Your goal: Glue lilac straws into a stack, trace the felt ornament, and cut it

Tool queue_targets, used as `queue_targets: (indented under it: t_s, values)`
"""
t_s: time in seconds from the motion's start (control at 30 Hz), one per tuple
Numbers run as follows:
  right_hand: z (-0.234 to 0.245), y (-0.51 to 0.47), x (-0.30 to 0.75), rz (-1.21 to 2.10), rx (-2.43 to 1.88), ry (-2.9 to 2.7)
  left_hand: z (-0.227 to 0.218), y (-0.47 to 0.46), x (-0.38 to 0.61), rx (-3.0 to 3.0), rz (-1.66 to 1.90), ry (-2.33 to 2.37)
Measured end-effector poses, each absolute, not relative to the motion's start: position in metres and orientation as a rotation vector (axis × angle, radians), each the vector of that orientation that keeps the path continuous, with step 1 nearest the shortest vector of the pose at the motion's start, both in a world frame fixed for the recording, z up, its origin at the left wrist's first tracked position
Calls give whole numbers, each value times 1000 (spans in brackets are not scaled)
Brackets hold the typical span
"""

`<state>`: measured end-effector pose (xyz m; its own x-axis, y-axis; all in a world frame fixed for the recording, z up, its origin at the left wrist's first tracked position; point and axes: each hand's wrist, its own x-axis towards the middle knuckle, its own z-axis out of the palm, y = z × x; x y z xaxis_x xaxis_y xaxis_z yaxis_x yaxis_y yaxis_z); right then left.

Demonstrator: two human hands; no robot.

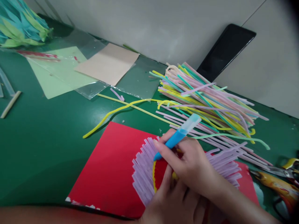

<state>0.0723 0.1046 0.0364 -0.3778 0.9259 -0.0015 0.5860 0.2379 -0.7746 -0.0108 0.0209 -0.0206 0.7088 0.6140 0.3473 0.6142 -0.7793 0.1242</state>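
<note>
Right hand (193, 161), in the head view, has its grip clamped on a blue pen (174, 140), thumb and fingers together around the barrel. The pen slants, its clear end up and its tip down at a curved yellow strip (154, 177) on a red card (105, 171). Left hand (173, 202) lies over the lower part of the card, fingers bent beneath the right hand; whether they pinch anything I cannot tell. Purple strips (144, 169) fan out on the card on both sides of the hands. The card lies on a green table (46, 133). Beyond it is a heap of coloured sticks (201, 99), with a bent yellow stick (112, 113) reaching out to the left. A black phone (226, 51) leans on the wall (149, 34) behind the heap. Farther left, 2 paper sheets, pale green (60, 74) and pale pink (108, 63), lie beside clear plastic (137, 82). Scissors (280, 171) lie at the right edge.
</note>
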Motion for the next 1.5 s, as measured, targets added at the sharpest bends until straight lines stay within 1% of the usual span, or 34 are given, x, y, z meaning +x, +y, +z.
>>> queue_targets:
  t_s: [0.13, 0.2, 0.4, 0.53, 0.67, 0.77, 0.87, 0.93, 1.1, 1.2, 1.3, 1.4, 1.5]
  values:
    - [44, 105, 71, 1194, -1187, -2226, -22, 17, -10, -2936, -506, -1050]
    - [45, 104, 70, 1198, -1175, -2268, -23, 17, -9, -2925, -508, -1066]
    - [35, 105, 72, 880, -1459, -2054, -20, 22, -8, -2748, -838, -1165]
    - [33, 107, 75, 717, -1496, -1817, -19, 24, -5, -2678, -931, -1245]
    - [35, 108, 76, 891, -1475, -1767, -19, 24, -6, -2705, -903, -1193]
    - [35, 108, 76, 1015, -1454, -1880, -19, 24, -7, -2697, -887, -1181]
    - [34, 106, 75, 1063, -1469, -1999, -18, 24, -7, -2696, -907, -1207]
    - [33, 106, 75, 1003, -1503, -2021, -18, 24, -6, -2695, -944, -1232]
    - [30, 107, 75, 656, -1589, -1898, -18, 24, -5, -2693, -949, -1242]
    - [30, 108, 76, 577, -1644, -1810, -20, 24, -5, -2712, -919, -1225]
    - [31, 108, 77, 716, -1638, -1717, -21, 24, -5, -2691, -946, -1222]
    - [31, 109, 77, 903, -1570, -1769, -21, 23, -6, -2703, -931, -1209]
    - [29, 110, 77, 871, -1620, -1817, -20, 24, -6, -2713, -918, -1207]
